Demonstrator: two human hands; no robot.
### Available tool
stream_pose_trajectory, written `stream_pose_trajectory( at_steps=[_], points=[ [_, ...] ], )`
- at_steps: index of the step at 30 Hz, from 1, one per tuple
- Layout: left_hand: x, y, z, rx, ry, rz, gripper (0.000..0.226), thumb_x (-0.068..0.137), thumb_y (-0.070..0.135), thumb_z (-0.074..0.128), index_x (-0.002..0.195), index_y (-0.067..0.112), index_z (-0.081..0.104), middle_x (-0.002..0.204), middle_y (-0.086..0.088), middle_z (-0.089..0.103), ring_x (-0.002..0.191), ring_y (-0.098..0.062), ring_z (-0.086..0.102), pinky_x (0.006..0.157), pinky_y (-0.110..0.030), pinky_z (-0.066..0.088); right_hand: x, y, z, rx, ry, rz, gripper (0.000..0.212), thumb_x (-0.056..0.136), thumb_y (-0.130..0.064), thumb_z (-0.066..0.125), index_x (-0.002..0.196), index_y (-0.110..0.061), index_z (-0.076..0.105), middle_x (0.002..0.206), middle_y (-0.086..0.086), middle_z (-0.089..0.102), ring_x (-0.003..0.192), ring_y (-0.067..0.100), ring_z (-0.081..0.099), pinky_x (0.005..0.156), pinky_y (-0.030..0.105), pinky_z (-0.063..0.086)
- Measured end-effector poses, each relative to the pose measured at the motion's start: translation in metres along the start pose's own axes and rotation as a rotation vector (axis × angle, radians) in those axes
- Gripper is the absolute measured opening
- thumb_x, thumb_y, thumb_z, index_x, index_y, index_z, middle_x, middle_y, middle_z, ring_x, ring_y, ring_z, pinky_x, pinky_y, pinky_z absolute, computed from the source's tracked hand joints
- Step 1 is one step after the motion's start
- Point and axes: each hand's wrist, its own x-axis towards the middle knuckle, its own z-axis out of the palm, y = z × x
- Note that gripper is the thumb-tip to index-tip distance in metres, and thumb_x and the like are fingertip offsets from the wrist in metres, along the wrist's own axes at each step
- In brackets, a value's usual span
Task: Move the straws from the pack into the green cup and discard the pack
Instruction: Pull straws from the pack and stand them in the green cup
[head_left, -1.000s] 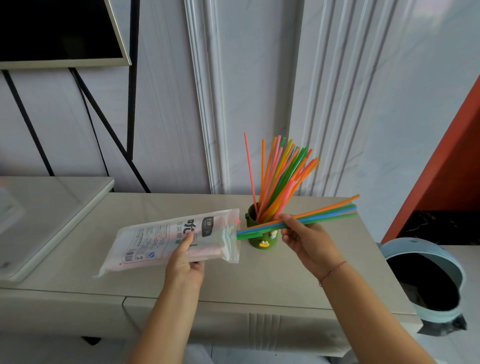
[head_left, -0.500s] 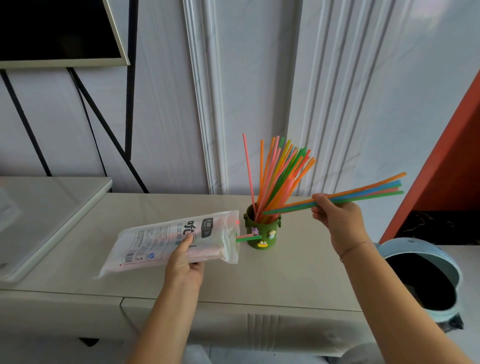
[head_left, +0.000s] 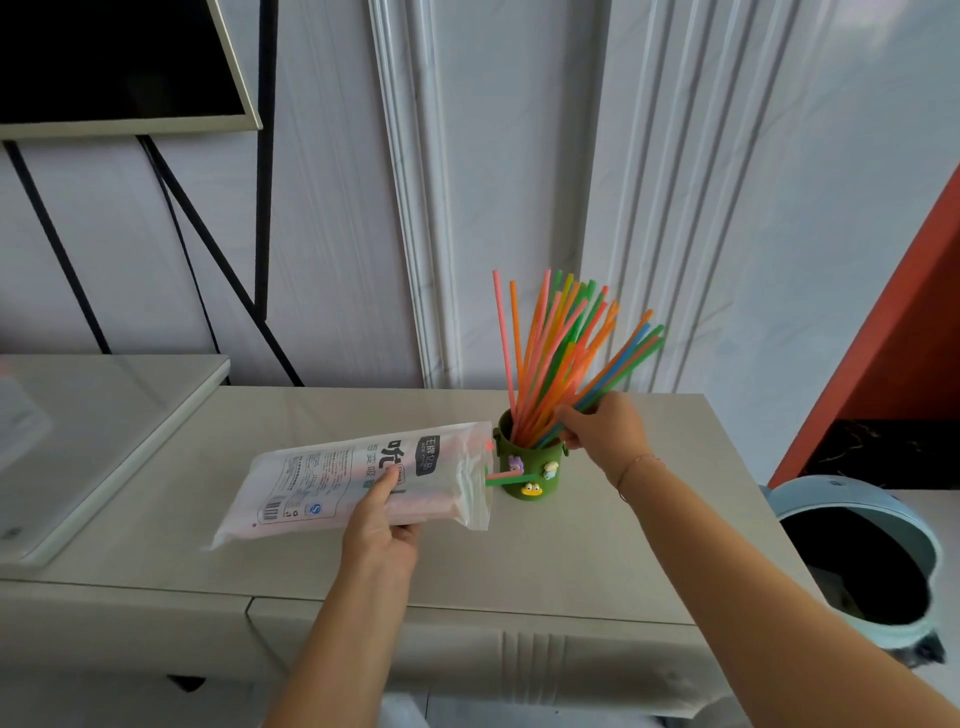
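The right hand (head_left: 605, 434) grips a small bunch of straws (head_left: 618, 364) at the rim of the green cup (head_left: 527, 465), its fingers (head_left: 569, 418) closed round their lower part, the lower ends seemingly just entering the cup. The risk here is a crowded cup: many straws already stand fanned out in it, leaning right, so the new bunch may catch on them, buckle, or lever a few out over the rim. A sideways push from the hand could also tip the cup, which looks light and top-heavy with long straws towering over it. If the fingers let go before the ends reach the bottom, the bunch may slide out onto the bench (head_left: 597, 561).

The left hand (head_left: 379, 530) holds the pack (head_left: 353, 475) level above the bench, thumb on top and fingers underneath, its open mouth facing the cup and nearly touching it. A pink and a green straw (head_left: 506, 478) poke out of that mouth; a tilt downward could spill them, and they lie close enough to nudge the cup.

The pack is a thin, crinkly translucent bag with printed text and a barcode, mostly flat now, with faint pink showing through, so few straws seem left inside. The cup is olive green with small cartoon charms on its side. The bin (head_left: 857, 561) for the pack stands open to the right, below bench level
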Motion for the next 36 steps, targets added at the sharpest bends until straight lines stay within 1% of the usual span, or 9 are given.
stream_pose_trajectory(
  at_steps=[3, 7, 10, 13, 16, 20, 24, 29, 36],
  points=[
    [0.0, -0.003, -0.001, 0.003, -0.016, 0.019, 0.038, 0.081, 0.001, 0.068, 0.112, 0.017, 0.055, 0.093, -0.001, 0.066, 0.081, -0.016, 0.065, 0.069, -0.034, 0.056, 0.004, 0.0, 0.004, -0.031, -0.034, -0.003, 0.022, 0.085, -0.012, 0.06, 0.07, 0.003, 0.065, 0.064, 0.013, 0.065, 0.049, 0.014, 0.056, 0.059, 0.024, 0.05],
    [0.001, -0.003, 0.0, -0.003, -0.006, 0.015, 0.043, 0.08, 0.0, 0.069, 0.117, 0.016, 0.054, 0.098, -0.003, 0.067, 0.084, -0.018, 0.065, 0.077, -0.036, 0.054, 0.006, 0.003, 0.003, -0.032, -0.008, 0.012, 0.015, 0.082, -0.012, 0.06, 0.07, -0.004, 0.06, 0.056, 0.004, 0.062, 0.047, 0.011, 0.056, 0.048, 0.017, 0.044],
    [0.002, -0.002, -0.001, -0.019, -0.001, -0.003, 0.045, 0.08, -0.001, 0.069, 0.12, 0.016, 0.054, 0.103, -0.004, 0.067, 0.083, -0.018, 0.066, 0.065, -0.033, 0.056, 0.004, 0.007, 0.0, 0.067, 0.045, -0.003, 0.009, 0.08, -0.015, 0.063, 0.077, -0.009, 0.057, 0.061, 0.005, 0.064, 0.05, 0.013, 0.059, 0.052, 0.022, 0.045],
    [0.002, -0.002, -0.002, -0.026, 0.007, -0.017, 0.045, 0.08, -0.001, 0.069, 0.119, 0.017, 0.054, 0.1, -0.003, 0.068, 0.083, -0.017, 0.066, 0.052, -0.028, 0.058, 0.003, 0.009, -0.002, 0.147, 0.096, -0.03, 0.009, 0.084, -0.019, 0.062, 0.081, -0.012, 0.058, 0.064, 0.004, 0.066, 0.048, 0.008, 0.059, 0.046, 0.014, 0.043],
    [0.0, -0.004, -0.001, -0.022, 0.005, -0.027, 0.045, 0.08, -0.001, 0.069, 0.119, 0.017, 0.053, 0.1, -0.003, 0.067, 0.082, -0.017, 0.066, 0.051, -0.029, 0.057, 0.001, 0.009, -0.002, 0.162, 0.09, -0.038, 0.009, 0.086, -0.019, 0.061, 0.081, -0.013, 0.058, 0.063, 0.002, 0.065, 0.051, 0.009, 0.061, 0.048, 0.015, 0.044],
    [-0.002, -0.003, -0.001, -0.013, 0.016, -0.022, 0.046, 0.079, 0.0, 0.071, 0.117, 0.018, 0.053, 0.1, -0.002, 0.068, 0.082, -0.016, 0.067, 0.053, -0.03, 0.054, -0.006, 0.01, -0.003, 0.205, 0.005, -0.004, 0.012, 0.086, -0.018, 0.065, 0.08, -0.008, 0.06, 0.064, 0.006, 0.066, 0.054, 0.015, 0.063, 0.059, 0.024, 0.05],
    [-0.003, 0.0, -0.002, -0.011, 0.007, -0.01, 0.04, 0.076, 0.001, 0.073, 0.111, 0.017, 0.059, 0.108, -0.004, 0.069, 0.084, -0.017, 0.068, 0.058, -0.029, 0.055, -0.026, 0.02, -0.004, 0.31, -0.051, 0.152, 0.016, 0.09, -0.02, 0.06, 0.088, -0.004, 0.061, 0.072, 0.008, 0.06, 0.055, 0.017, 0.057, 0.049, 0.025, 0.049],
    [-0.008, -0.005, 0.002, 0.008, 0.006, 0.017, 0.048, 0.075, 0.002, 0.075, 0.118, 0.016, 0.059, 0.116, -0.004, 0.068, 0.1, -0.02, 0.067, 0.067, -0.03, 0.055, -0.062, 0.022, 0.012, 0.517, -0.344, 0.307, 0.019, 0.092, -0.02, 0.057, 0.097, -0.002, 0.061, 0.078, 0.009, 0.058, 0.054, 0.016, 0.055, 0.044, 0.023, 0.046],
    [-0.02, -0.009, 0.004, 0.027, -0.117, 0.139, 0.043, 0.074, 0.003, 0.076, 0.112, 0.022, 0.064, 0.106, 0.0, 0.073, 0.083, -0.011, 0.072, 0.059, -0.025, 0.058, -0.076, 0.015, 0.03, 0.675, -0.389, 0.276, 0.017, 0.089, -0.016, 0.061, 0.101, -0.004, 0.062, 0.081, 0.009, 0.063, 0.056, 0.015, 0.055, 0.05, 0.024, 0.048]
  ],
)
